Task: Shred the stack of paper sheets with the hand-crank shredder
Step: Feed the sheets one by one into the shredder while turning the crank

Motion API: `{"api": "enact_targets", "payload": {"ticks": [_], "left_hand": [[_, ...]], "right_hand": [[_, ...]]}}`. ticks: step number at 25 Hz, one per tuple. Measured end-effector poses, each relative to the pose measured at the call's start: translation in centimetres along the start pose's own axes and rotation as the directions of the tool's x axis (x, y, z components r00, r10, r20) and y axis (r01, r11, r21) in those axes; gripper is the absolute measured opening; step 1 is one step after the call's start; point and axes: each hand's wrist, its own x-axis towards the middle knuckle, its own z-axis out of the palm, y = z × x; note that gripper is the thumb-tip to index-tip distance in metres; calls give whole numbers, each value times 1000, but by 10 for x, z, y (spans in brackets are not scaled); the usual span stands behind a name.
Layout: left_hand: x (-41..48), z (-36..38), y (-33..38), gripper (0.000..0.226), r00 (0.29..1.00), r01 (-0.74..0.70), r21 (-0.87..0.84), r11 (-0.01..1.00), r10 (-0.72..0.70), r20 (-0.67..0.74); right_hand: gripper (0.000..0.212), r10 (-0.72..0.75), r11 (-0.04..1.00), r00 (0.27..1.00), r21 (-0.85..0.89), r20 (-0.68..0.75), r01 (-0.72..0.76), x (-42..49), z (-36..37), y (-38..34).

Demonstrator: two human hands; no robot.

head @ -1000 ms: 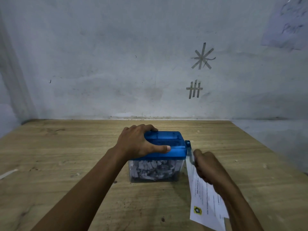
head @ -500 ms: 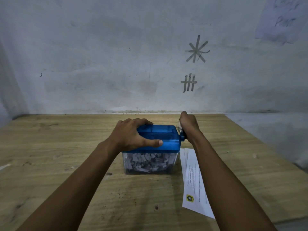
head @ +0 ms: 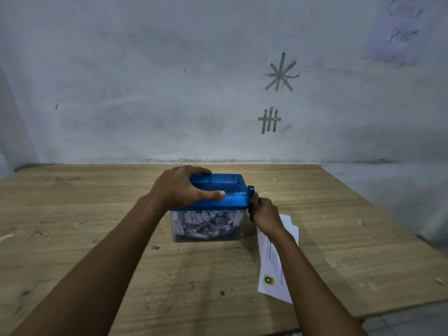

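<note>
Roughly midway, going by the bin. Starting at the left: left hand (head: 179, 190) clamped over the shredder (head: 218, 187), fingers hooked over the far edge of the blue lid (head: 232, 194), thumb laid along the front, pinning the box to the table (head: 72, 214). Below the lid, clear bin (head: 206, 224) packed with grey-white shreds nearly to the top, so seemingly a good share of the job done. Nothing seen sticking up from the top slot; any sheet down in the cutters not to be made out. Further right, blue crank (head: 251, 191) on the side of the lid, with right hand (head: 264, 213) curled tight round its handle, low and toward the near side. Just beyond, partly under that wrist, sheets (head: 272, 265) lying flat on the table beside the bin: at least two, fanned, printed, with a yellow-and-black logo near the front corner. Left to do, then: feeding those through, and probably emptying the bin first, given so little room inside.

Surface: pale wooden board, scuffed and stained, with a white scrap (head: 4, 237) at the far left edge and small crumbs (head: 360, 223) toward the right. Behind, grubby whitewashed wall (head: 121, 93). Right of middle, a tape star (head: 281, 72) above a tape tally (head: 269, 120). Top right corner, a paper (head: 397, 30) with scrawled writing, unreadable. Bottom right, a strip of tiled floor (head: 412, 321).
</note>
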Motion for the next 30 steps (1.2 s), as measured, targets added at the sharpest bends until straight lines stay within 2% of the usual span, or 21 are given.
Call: {"api": "enact_targets", "payload": {"ticks": [3,5,6,9,11,13,16,19,22,23,25,27,30], "left_hand": [[3,-5,-3,109,999,7,-4,1000,-7,50],[4,-5,-4,109,998,-30,61,998,27,53],[4,-5,-6,108,997,-68,123,990,64,38],[2,-8,-3,103,983,-170,289,942,182,-15],[0,-8,5,95,968,-228,303,925,248,-28],[-6,2,16,84,944,-310,270,911,328,-23],[-16,27,31,62,906,-405,187,895,420,-48],[-33,59,46,45,835,-478,252,841,525,-168],[-57,95,57,33,739,-598,235,766,641,-208],[-64,104,60,32,750,-614,179,769,639,-172],[-74,120,62,35,849,-525,61,849,528,-35],[-77,135,61,44,926,-370,-2,929,369,84],[-84,157,61,50,959,-263,38,964,256,125]], "right_hand": [[39,-96,988,992,-112,80,105,-5,-5,0],[38,-74,979,992,-182,99,91,-6,-9,1],[42,-46,972,997,-227,63,59,-7,-12,5],[65,97,868,986,-474,-136,-151,-19,-32,18],[84,234,786,949,-533,-211,-312,-32,-48,28],[103,351,752,911,-513,-218,-413,-46,-60,40],[118,388,751,907,-515,-161,-413,-60,-57,52],[107,333,816,927,-441,-169,-374,-62,-50,53],[76,272,899,944,-302,-186,-319,-58,-51,58],[62,237,918,949,-273,-206,-288,-57,-52,59],[41,172,931,950,-272,-261,-243,-58,-52,62],[32,145,943,950,-251,-278,-217,-59,-51,63],[29,127,960,948,-205,-290,-192,-60,-51,65]]}}
